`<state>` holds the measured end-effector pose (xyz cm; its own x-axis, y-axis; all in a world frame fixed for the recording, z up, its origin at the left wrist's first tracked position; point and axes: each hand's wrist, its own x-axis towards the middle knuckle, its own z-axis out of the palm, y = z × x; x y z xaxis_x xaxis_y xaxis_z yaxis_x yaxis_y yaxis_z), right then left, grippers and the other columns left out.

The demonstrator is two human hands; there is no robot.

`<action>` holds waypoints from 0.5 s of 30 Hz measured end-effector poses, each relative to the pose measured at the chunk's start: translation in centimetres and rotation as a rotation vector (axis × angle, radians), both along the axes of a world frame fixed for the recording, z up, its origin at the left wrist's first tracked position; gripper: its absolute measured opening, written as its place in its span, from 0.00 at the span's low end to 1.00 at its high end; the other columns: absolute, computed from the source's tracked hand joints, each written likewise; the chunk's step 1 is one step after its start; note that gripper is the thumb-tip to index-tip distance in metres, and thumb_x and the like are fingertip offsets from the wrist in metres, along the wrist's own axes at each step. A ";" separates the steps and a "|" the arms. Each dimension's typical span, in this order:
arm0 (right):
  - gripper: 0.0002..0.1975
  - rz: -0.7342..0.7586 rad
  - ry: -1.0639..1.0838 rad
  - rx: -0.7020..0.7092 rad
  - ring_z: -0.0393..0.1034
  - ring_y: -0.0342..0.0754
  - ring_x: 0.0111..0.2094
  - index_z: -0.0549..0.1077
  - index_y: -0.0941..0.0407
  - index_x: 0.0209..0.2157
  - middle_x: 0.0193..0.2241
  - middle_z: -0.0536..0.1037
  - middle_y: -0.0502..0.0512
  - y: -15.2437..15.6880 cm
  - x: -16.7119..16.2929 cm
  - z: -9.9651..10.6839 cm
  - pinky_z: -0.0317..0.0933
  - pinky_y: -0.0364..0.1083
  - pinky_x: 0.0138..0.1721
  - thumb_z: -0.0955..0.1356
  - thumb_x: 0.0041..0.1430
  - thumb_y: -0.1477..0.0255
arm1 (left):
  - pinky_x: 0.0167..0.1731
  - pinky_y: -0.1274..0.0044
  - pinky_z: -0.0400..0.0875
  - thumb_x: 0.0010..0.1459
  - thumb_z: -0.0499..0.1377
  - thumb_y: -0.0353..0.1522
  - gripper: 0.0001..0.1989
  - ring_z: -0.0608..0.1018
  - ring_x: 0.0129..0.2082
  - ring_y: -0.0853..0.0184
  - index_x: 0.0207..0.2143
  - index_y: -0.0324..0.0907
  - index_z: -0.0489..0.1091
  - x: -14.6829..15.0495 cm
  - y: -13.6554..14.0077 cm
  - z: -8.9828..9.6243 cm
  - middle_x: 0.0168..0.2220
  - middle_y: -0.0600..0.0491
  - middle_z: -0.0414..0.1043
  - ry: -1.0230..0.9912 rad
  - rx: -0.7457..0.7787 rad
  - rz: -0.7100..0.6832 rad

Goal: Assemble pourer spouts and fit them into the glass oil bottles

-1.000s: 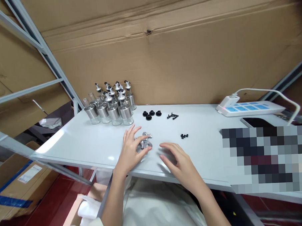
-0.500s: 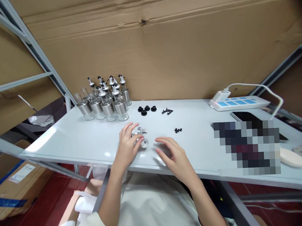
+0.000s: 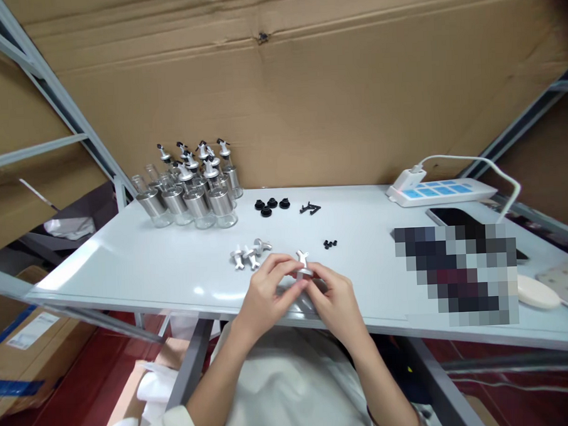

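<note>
Near the table's front edge, my left hand (image 3: 274, 293) and my right hand (image 3: 333, 294) meet around one silver pourer spout (image 3: 303, 260). Its forked tip points up and away from me, and the fingers of both hands are closed on its round base. Left of my hands lie several loose silver pourer spouts (image 3: 251, 256). Black ring-shaped stoppers (image 3: 272, 205) sit farther back. To their right is a small pile of black levers (image 3: 311, 208). Several tiny black caps (image 3: 330, 243) lie beyond my right hand.
Glass bottles with steel bands (image 3: 197, 204) stand grouped at the back left, some topped with pourers. On the right are a white power strip (image 3: 443, 193) with a plugged-in charger, a phone (image 3: 447, 216), a blurred-out patch and a cream rounded object (image 3: 538, 292). Cardboard (image 3: 308, 111) walls the back.
My left hand has moved right with a pourer spout, away from the loose ones. My right hand, open before, has closed on that spout too. The view has shifted slightly.
</note>
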<state>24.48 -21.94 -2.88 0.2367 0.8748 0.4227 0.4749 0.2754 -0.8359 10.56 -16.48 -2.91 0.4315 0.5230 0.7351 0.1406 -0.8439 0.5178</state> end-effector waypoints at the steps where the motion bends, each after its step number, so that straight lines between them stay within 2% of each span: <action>1: 0.10 0.000 0.011 -0.007 0.73 0.46 0.27 0.76 0.55 0.32 0.26 0.79 0.52 0.1 0.1 0.0 0.66 0.42 0.28 0.63 0.59 0.72 | 0.40 0.75 0.76 0.61 0.60 0.33 0.10 0.77 0.39 0.68 0.45 0.44 0.69 -0.1 0.1 0.1 0.41 0.49 0.71 0.019 -0.013 -0.023; 5: 0.11 0.002 0.046 -0.010 0.74 0.47 0.28 0.77 0.55 0.32 0.27 0.80 0.53 0.2 0.2 -0.1 0.68 0.43 0.31 0.63 0.59 0.71 | 0.42 0.73 0.75 0.59 0.62 0.33 0.13 0.77 0.41 0.66 0.47 0.45 0.69 -0.2 0.3 0.0 0.41 0.49 0.71 0.070 -0.033 -0.041; 8: 0.10 0.014 0.072 -0.005 0.76 0.49 0.31 0.78 0.54 0.32 0.29 0.81 0.54 0.3 0.1 -0.2 0.69 0.44 0.34 0.63 0.58 0.71 | 0.42 0.73 0.74 0.59 0.62 0.33 0.13 0.77 0.40 0.66 0.47 0.45 0.69 -0.2 0.3 -0.1 0.40 0.50 0.71 0.056 -0.055 -0.046; 11: 0.09 -0.040 0.091 0.004 0.76 0.48 0.32 0.78 0.54 0.36 0.31 0.81 0.54 0.3 0.1 -0.4 0.70 0.45 0.35 0.65 0.58 0.70 | 0.43 0.74 0.73 0.59 0.62 0.31 0.11 0.76 0.41 0.67 0.45 0.45 0.70 -0.2 0.4 -0.1 0.40 0.51 0.70 0.019 -0.076 -0.008; 15: 0.08 -0.091 0.122 0.097 0.76 0.48 0.36 0.76 0.54 0.39 0.35 0.81 0.56 0.1 0.2 -0.6 0.71 0.47 0.41 0.66 0.60 0.69 | 0.43 0.76 0.74 0.58 0.62 0.29 0.09 0.76 0.41 0.68 0.43 0.45 0.72 -0.1 0.5 -0.1 0.40 0.52 0.68 0.000 -0.123 0.036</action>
